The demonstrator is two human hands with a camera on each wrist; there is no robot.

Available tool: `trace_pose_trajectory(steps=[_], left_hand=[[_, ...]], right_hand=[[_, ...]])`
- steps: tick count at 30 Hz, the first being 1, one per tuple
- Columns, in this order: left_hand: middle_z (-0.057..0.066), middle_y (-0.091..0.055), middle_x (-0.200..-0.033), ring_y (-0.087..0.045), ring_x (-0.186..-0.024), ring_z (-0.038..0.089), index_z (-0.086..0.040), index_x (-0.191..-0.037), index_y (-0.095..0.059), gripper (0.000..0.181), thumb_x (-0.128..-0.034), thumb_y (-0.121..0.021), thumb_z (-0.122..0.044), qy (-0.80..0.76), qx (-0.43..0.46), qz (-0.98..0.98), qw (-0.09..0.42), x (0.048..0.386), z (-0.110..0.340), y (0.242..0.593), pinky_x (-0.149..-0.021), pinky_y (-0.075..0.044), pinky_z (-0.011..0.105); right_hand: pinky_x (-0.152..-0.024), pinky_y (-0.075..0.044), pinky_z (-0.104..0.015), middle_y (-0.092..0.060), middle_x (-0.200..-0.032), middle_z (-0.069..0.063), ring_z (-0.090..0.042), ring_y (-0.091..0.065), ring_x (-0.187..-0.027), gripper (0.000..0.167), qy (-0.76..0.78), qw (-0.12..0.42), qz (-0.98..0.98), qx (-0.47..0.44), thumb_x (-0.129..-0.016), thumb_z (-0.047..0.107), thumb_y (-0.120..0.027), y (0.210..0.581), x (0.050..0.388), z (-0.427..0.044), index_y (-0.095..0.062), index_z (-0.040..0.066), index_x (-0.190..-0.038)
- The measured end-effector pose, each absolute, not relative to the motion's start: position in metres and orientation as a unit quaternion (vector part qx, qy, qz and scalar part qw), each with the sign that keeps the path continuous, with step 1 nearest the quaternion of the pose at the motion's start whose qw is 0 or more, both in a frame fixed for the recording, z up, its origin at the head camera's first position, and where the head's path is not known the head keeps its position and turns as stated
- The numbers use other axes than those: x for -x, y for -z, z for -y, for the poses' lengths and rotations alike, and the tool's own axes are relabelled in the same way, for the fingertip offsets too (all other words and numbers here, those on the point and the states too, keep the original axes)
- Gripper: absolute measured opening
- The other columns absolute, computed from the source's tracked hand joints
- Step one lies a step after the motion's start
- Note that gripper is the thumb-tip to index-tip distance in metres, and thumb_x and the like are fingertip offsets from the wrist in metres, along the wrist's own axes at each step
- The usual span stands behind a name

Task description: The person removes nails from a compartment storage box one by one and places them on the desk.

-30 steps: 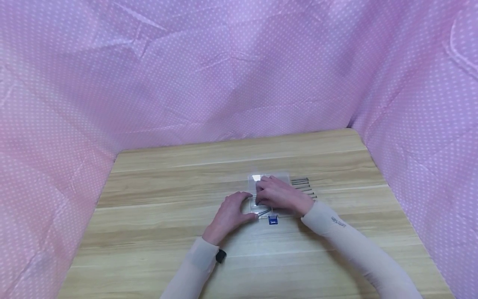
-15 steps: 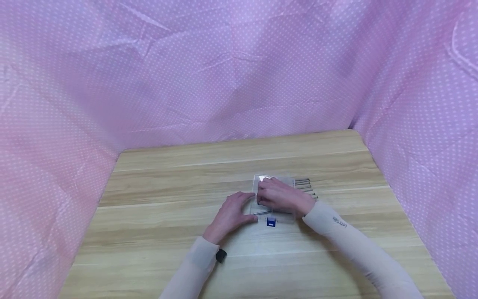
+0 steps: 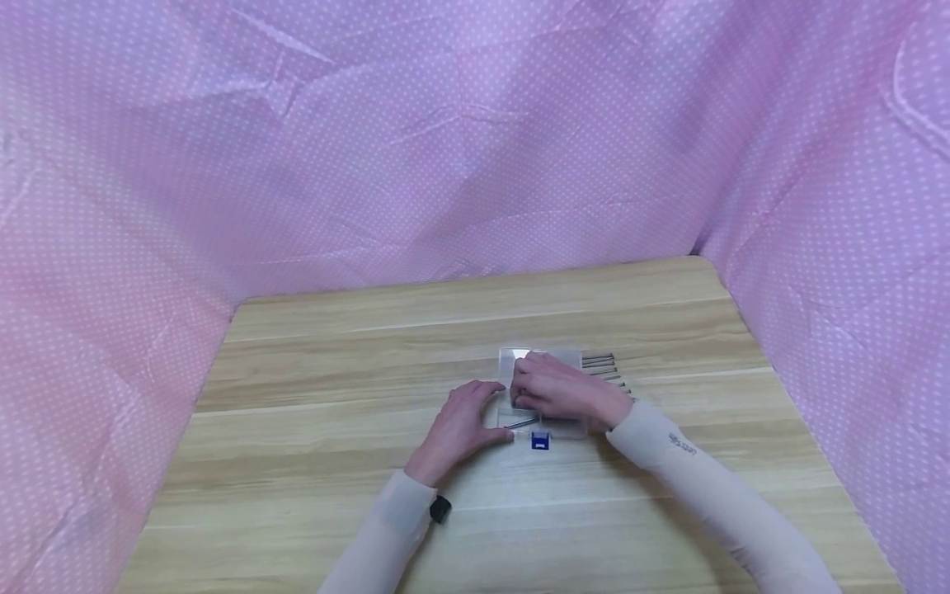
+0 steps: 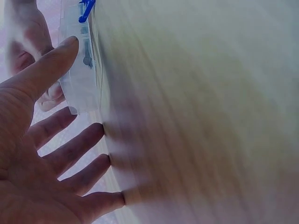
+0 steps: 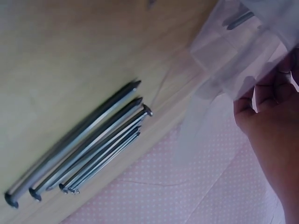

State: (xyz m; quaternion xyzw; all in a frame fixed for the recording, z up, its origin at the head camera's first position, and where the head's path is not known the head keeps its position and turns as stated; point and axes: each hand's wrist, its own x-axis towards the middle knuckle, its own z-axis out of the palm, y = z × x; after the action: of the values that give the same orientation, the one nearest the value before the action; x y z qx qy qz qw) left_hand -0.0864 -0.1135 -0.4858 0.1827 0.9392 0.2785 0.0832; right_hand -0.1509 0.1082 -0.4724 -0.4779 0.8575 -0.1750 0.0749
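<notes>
A clear plastic box (image 3: 567, 429) with a blue latch (image 3: 540, 440) stands open on the table, its lid (image 3: 507, 363) swung to the far side. A nail or two (image 3: 522, 423) lies slanted in its front left compartment. My left hand (image 3: 458, 421) spans the box's left end, thumb at the front wall and index fingertip by the far corner; the left wrist view shows its fingers spread and fairly straight. Over the box, my right hand (image 3: 557, 388) has its fingers curled, fingertips down inside. Whatever those fingertips hold is hidden.
Several loose nails (image 5: 77, 137) of different lengths lie side by side on the wooden table (image 3: 312, 363), just right of the box. Pink dotted cloth (image 3: 460, 148) hangs around the table's back and sides.
The box has shifted slightly, first right and then a little back left, and the nail inside it has turned a little. Both hands have stayed nearly in place.
</notes>
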Motion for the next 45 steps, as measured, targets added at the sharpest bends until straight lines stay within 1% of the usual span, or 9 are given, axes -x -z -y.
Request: trace_pose_trajectory(steps=[4,9,13,17,22,27,32,40,45], left_hand=[[0.009,-0.065,-0.133,-0.054,-0.131,0.030,-0.009,-0.139,-0.061,0.073,-0.0786,-0.091,-0.038,-0.282,-0.183,-0.938,0.082,0.087,0.114,0.486,-0.115,-0.039,0.047],[0.010,-0.064,-0.135,-0.053,-0.133,0.032,-0.009,-0.139,-0.060,0.073,-0.0789,-0.091,-0.038,-0.283,-0.182,-0.938,0.083,0.087,0.114,0.486,-0.117,-0.037,0.049],[0.011,-0.063,-0.136,-0.053,-0.134,0.033,-0.009,-0.139,-0.060,0.073,-0.0790,-0.091,-0.038,-0.284,-0.181,-0.938,0.084,0.087,0.113,0.486,-0.118,-0.036,0.052],[0.010,-0.063,-0.136,-0.053,-0.134,0.032,-0.009,-0.138,-0.060,0.073,-0.0788,-0.091,-0.038,-0.283,-0.181,-0.938,0.083,0.087,0.113,0.486,-0.118,-0.035,0.053],[0.010,-0.063,-0.136,-0.052,-0.134,0.032,-0.009,-0.138,-0.060,0.073,-0.0786,-0.091,-0.038,-0.281,-0.181,-0.939,0.085,0.087,0.112,0.485,-0.118,-0.036,0.053],[0.010,-0.063,-0.136,-0.052,-0.134,0.032,-0.009,-0.139,-0.060,0.073,-0.0789,-0.091,-0.038,-0.281,-0.178,-0.939,0.088,0.087,0.112,0.484,-0.118,-0.035,0.053],[0.010,-0.064,-0.135,-0.053,-0.133,0.032,-0.009,-0.138,-0.061,0.072,-0.0787,-0.091,-0.037,-0.283,-0.181,-0.938,0.085,0.087,0.112,0.484,-0.118,-0.036,0.052],[0.010,-0.064,-0.134,-0.053,-0.133,0.031,-0.009,-0.138,-0.061,0.073,-0.0784,-0.091,-0.038,-0.284,-0.180,-0.938,0.083,0.086,0.112,0.485,-0.117,-0.036,0.054],[0.010,-0.064,-0.135,-0.053,-0.132,0.031,-0.009,-0.139,-0.060,0.074,-0.0786,-0.091,-0.038,-0.285,-0.177,-0.938,0.086,0.086,0.113,0.485,-0.118,-0.036,0.052]], right_hand=[[-0.090,-0.045,-0.036,-0.054,-0.098,0.008,-0.015,-0.049,-0.095,0.005,0.194,0.076,-0.856,0.473,-0.099,0.022,-0.069,0.472,0.151,-0.110,-0.071,0.018,-0.098],[-0.089,-0.044,-0.034,-0.054,-0.099,0.009,-0.013,-0.047,-0.095,0.006,0.190,0.094,-0.859,0.466,-0.101,0.023,-0.067,0.473,0.150,-0.112,-0.070,0.018,-0.101],[-0.091,-0.044,-0.035,-0.053,-0.099,0.010,-0.013,-0.047,-0.096,0.007,0.177,0.104,-0.864,0.460,-0.102,0.025,-0.066,0.473,0.148,-0.114,-0.070,0.019,-0.102],[-0.092,-0.044,-0.037,-0.053,-0.096,0.011,-0.014,-0.047,-0.096,0.006,0.178,0.102,-0.863,0.463,-0.101,0.025,-0.067,0.474,0.148,-0.115,-0.071,0.019,-0.100],[-0.090,-0.044,-0.037,-0.053,-0.094,0.012,-0.013,-0.048,-0.095,0.005,0.186,0.097,-0.857,0.470,-0.099,0.025,-0.070,0.474,0.149,-0.116,-0.072,0.020,-0.098],[-0.089,-0.044,-0.036,-0.055,-0.092,0.014,-0.012,-0.049,-0.094,0.008,0.183,0.093,-0.854,0.478,-0.098,0.024,-0.071,0.473,0.149,-0.118,-0.077,0.019,-0.100],[-0.087,-0.044,-0.036,-0.055,-0.091,0.014,-0.011,-0.050,-0.094,0.007,0.188,0.091,-0.851,0.482,-0.096,0.023,-0.073,0.472,0.150,-0.119,-0.080,0.021,-0.099],[-0.089,-0.047,-0.035,-0.058,-0.095,0.013,-0.008,-0.052,-0.092,0.008,0.196,0.094,-0.852,0.476,-0.097,0.026,-0.073,0.473,0.150,-0.119,-0.077,0.020,-0.100],[-0.086,-0.049,-0.032,-0.062,-0.095,0.014,-0.007,-0.055,-0.091,0.007,0.219,0.093,-0.852,0.466,-0.099,0.025,-0.071,0.472,0.148,-0.120,-0.074,0.020,-0.101]])
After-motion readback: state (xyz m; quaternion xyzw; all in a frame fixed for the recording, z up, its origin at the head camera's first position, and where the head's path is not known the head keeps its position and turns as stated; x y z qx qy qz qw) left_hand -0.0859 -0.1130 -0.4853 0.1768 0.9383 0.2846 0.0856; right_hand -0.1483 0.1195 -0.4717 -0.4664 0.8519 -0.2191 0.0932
